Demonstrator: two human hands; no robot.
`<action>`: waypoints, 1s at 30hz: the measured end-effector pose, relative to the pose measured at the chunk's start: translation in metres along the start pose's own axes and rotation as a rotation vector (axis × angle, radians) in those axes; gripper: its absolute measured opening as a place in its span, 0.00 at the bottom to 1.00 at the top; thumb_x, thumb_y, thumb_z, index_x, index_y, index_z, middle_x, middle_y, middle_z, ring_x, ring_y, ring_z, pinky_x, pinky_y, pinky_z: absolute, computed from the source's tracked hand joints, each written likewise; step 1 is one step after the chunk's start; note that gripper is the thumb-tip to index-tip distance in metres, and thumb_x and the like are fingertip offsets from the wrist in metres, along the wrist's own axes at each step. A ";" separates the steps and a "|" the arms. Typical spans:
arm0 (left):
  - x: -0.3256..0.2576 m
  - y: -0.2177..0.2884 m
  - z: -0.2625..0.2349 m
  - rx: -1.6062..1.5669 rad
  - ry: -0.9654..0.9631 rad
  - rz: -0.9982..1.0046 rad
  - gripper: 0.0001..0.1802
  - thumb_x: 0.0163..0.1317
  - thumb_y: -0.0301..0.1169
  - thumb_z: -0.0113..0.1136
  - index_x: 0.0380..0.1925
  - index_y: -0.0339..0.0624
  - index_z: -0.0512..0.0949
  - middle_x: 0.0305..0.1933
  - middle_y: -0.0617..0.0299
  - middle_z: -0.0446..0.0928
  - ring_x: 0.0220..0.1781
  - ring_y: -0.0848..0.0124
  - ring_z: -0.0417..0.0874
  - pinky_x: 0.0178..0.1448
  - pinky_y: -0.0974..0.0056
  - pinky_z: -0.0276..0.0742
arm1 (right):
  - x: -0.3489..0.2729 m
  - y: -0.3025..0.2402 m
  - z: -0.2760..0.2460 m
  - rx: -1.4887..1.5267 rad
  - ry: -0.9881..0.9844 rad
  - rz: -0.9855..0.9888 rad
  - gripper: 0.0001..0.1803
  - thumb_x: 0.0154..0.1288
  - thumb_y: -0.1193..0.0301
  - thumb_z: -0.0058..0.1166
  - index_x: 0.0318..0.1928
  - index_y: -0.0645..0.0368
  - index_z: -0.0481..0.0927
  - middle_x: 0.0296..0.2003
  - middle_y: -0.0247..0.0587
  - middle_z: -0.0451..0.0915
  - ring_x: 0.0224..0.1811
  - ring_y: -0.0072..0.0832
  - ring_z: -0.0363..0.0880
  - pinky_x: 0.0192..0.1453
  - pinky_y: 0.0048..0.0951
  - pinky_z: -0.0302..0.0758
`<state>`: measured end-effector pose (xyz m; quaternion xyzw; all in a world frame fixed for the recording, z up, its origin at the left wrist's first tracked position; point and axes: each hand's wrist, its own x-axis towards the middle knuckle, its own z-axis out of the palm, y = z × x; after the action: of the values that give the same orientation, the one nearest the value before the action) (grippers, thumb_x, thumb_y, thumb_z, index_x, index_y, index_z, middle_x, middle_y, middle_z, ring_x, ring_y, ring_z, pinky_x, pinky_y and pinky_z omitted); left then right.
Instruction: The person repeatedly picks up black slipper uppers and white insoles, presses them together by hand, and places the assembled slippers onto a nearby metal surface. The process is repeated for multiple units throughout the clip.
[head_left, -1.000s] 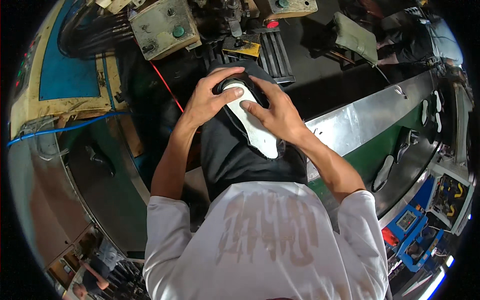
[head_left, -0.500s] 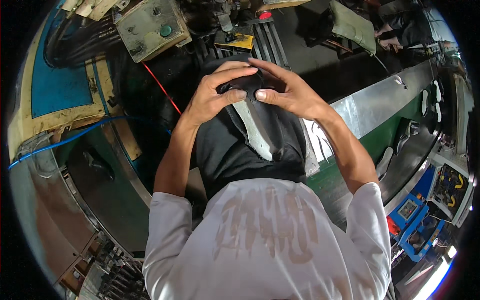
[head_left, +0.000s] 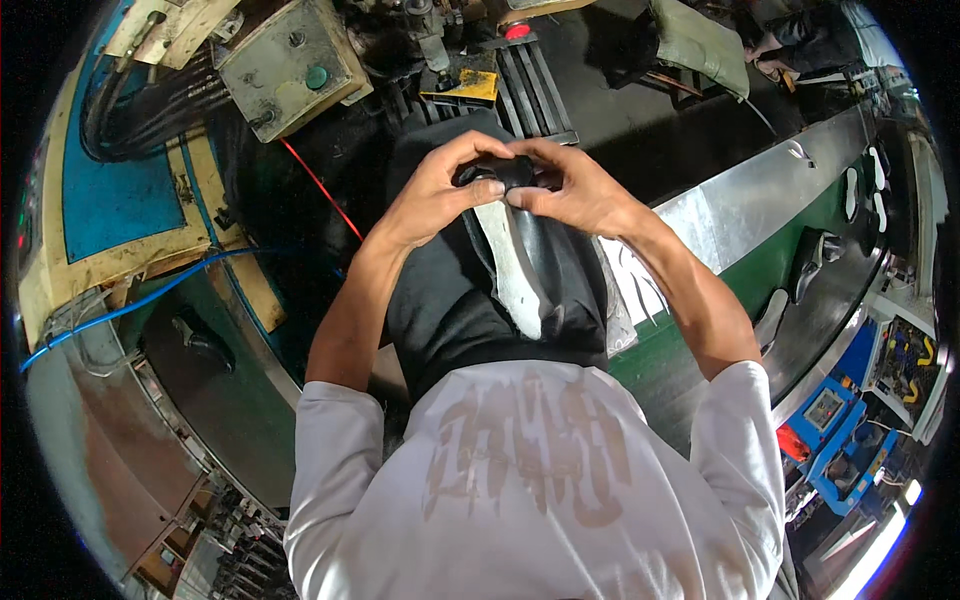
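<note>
L hand (head_left: 432, 200) & R hand (head_left: 578, 192): each grip pinching black shoe (head_left: 520, 270) at toe.

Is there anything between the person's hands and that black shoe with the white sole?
Nothing visible. The left hand and right hand both grip the far end of the shoe directly, fingers curled over it, while it rests against the dark apron.

shoe (head_left: 520, 265) centre, left hand (head_left: 432, 195) at its 10, right hand (head_left: 575, 190) at its 1. Control box (head_left: 292, 62) 11 o'clock, conveyor (head_left: 800, 260) 3 o'clock.
</note>
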<state>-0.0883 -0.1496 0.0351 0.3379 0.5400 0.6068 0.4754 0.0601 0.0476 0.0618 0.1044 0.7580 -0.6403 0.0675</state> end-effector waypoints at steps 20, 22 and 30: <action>0.002 -0.041 0.026 -0.570 0.131 -0.181 0.28 0.82 0.36 0.58 0.74 0.31 0.70 0.66 0.55 0.78 0.68 0.69 0.78 0.76 0.61 0.70 | -0.015 0.040 0.010 0.244 0.108 0.166 0.46 0.68 0.54 0.73 0.75 0.69 0.69 0.61 0.56 0.83 0.60 0.36 0.83 0.65 0.37 0.79; -0.005 -0.048 0.037 -0.722 0.155 -0.168 0.28 0.83 0.36 0.56 0.76 0.33 0.68 0.66 0.57 0.78 0.69 0.68 0.78 0.77 0.60 0.70 | -0.017 0.052 0.007 0.286 0.112 0.234 0.46 0.68 0.56 0.73 0.76 0.70 0.68 0.62 0.56 0.82 0.62 0.36 0.82 0.66 0.37 0.78; -0.015 -0.071 0.053 -0.678 0.315 -0.112 0.21 0.79 0.33 0.60 0.68 0.43 0.73 0.64 0.60 0.78 0.65 0.69 0.80 0.73 0.60 0.74 | -0.008 0.038 0.021 0.111 0.122 0.226 0.46 0.69 0.58 0.72 0.76 0.73 0.67 0.64 0.59 0.82 0.65 0.39 0.81 0.70 0.36 0.77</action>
<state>-0.0192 -0.1481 -0.0228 0.0338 0.3924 0.7687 0.5039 0.0768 0.0319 0.0239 0.2314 0.7075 -0.6620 0.0869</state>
